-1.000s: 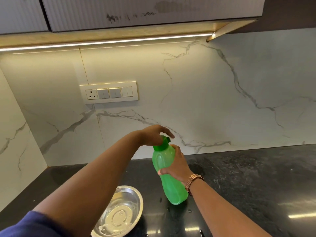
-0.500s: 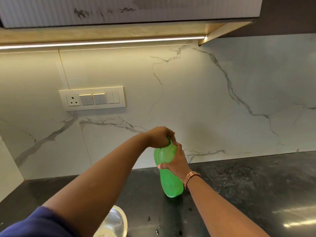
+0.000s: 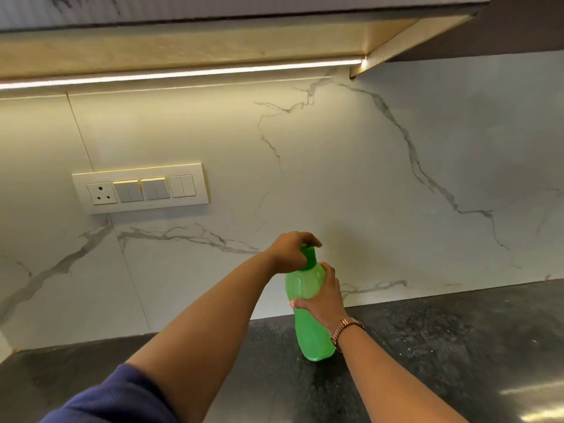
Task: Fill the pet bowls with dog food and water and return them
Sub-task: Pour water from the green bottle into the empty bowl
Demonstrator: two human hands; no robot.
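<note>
A white marble-veined backsplash [image 3: 351, 166] fills most of the view from nine o'clock across to three o'clock; beneath it, from five to seven o'clock, lies a dark speckled stone countertop [image 3: 427, 355]; at twelve o'clock an overhead cabinet [image 3: 198, 44] carries a lit light strip [image 3: 183, 73] along its underside; at nine o'clock a cream switch plate [image 3: 141, 188] with a socket and rocker switches sits on the wall; just below centre, a green plastic water bottle [image 3: 311, 325] stands upright on the countertop; the right hand [image 3: 323, 297] wraps curled fingers round the bottle's upper body, with a metal-link watch [image 3: 346, 329] on that wrist; the left hand [image 3: 290, 251] curls its fingers over the darker green cap [image 3: 310, 257], gripping it from above; no pet bowl is in view.
</note>
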